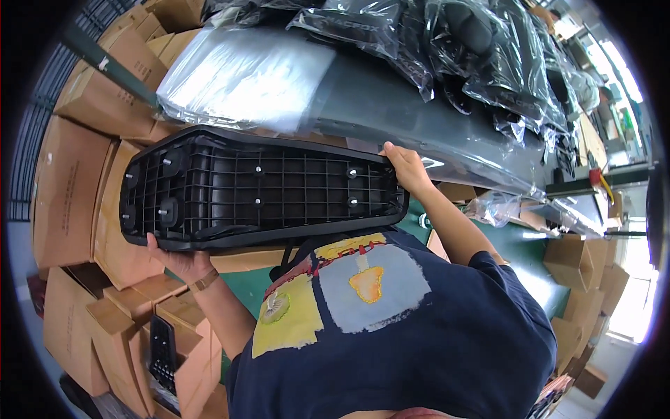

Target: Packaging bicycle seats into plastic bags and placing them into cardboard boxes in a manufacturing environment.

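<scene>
A long black motorcycle seat (230, 185) is held level in front of my body, its ribbed plastic underside facing me. Several metal bolts stick up from that grid. My left hand (183, 264) grips the lower edge near the wide left end, thumb on the rim and the other fingers mostly hidden beneath. At the narrow right end, my right hand (407, 170) is closed round the upper corner, thumb on top. Just beyond the seat lies a stack of clear plastic bags (244, 77) on a dark table (419, 115).
Black items in clear plastic bags (488, 63) are heaped at the table's far side. Cardboard boxes (70, 188) crowd the left, and an open carton (192, 356) at lower left holds another black ribbed part (162, 349). More cartons (576, 262) stand on the right beside the green floor (534, 269).
</scene>
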`<state>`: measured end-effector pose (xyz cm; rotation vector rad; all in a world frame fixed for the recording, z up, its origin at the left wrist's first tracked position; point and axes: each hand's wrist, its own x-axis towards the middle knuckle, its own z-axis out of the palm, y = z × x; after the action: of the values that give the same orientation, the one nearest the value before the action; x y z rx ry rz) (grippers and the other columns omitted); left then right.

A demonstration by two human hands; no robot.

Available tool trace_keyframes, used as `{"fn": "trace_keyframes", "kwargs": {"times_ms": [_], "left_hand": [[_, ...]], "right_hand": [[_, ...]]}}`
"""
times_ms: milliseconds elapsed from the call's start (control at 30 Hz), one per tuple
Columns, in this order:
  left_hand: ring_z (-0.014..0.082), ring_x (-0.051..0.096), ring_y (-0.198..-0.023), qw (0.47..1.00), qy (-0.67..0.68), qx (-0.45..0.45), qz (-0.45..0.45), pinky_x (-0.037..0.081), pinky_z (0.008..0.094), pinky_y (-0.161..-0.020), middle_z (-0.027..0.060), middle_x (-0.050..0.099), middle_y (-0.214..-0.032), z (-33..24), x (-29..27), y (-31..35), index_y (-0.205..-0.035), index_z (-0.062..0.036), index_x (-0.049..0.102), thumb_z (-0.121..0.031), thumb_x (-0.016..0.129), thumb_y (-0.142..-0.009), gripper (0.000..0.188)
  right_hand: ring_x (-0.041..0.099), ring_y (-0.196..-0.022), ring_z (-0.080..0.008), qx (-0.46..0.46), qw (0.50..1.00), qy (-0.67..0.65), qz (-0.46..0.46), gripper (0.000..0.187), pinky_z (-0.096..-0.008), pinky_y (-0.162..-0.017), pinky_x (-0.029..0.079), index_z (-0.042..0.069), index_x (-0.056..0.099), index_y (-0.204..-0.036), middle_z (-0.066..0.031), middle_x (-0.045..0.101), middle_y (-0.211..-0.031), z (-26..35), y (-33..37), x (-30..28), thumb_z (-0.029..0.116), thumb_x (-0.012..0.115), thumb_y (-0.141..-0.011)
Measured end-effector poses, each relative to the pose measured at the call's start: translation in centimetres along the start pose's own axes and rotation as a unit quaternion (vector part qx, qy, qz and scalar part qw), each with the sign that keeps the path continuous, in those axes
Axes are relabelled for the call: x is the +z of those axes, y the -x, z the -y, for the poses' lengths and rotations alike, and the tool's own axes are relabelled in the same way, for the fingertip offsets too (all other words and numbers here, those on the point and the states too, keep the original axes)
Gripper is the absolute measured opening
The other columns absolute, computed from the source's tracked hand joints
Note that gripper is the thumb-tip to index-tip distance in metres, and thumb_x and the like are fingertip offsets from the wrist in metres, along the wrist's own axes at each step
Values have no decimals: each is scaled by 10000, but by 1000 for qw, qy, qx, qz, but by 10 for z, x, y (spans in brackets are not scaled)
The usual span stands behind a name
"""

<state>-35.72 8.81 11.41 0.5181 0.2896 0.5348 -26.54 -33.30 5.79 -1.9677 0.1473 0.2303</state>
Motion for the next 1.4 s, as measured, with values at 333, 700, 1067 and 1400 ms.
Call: {"fn": "trace_keyframes", "kwargs": {"times_ms": [333,700,1067,1400], "left_hand": [[287,573,-1016,996,68,41,46,488,436,-888,144,553,-1177,5,-15,-19,-1195,-20,498,-238,537,-756,491],[244,424,-1214,971,-55,-136,191,335,420,-1017,37,470,-1313,13,-4,-32,-1328,-117,400,-581,426,-865,656],[252,404,-1234,851,132,-42,506,217,456,-1089,100,450,-1298,54,79,-117,-1318,-66,384,-267,359,-971,402],[275,459,-1189,857,14,-48,514,200,482,-1097,134,516,-1197,70,39,-82,-1244,-52,456,-165,392,-958,314]], "right_hand": [[558,-1037,-228,91,930,-301,192,557,-357,-943,408,-15,503,-1187,-110,592,-1090,7,23,-2,33,720,-677],[569,-1012,-231,-193,958,73,-198,501,-308,-925,403,5,564,-1146,-140,610,-1091,-72,3,15,-124,559,-662],[493,-1149,-273,-303,923,93,-217,643,-336,-989,359,47,391,-1310,-125,483,-1285,-26,-5,-1,-42,610,-712],[450,-1189,-248,-250,939,75,-224,697,-331,-993,347,60,367,-1331,-113,440,-1313,-83,-7,0,-73,613,-693]]}}
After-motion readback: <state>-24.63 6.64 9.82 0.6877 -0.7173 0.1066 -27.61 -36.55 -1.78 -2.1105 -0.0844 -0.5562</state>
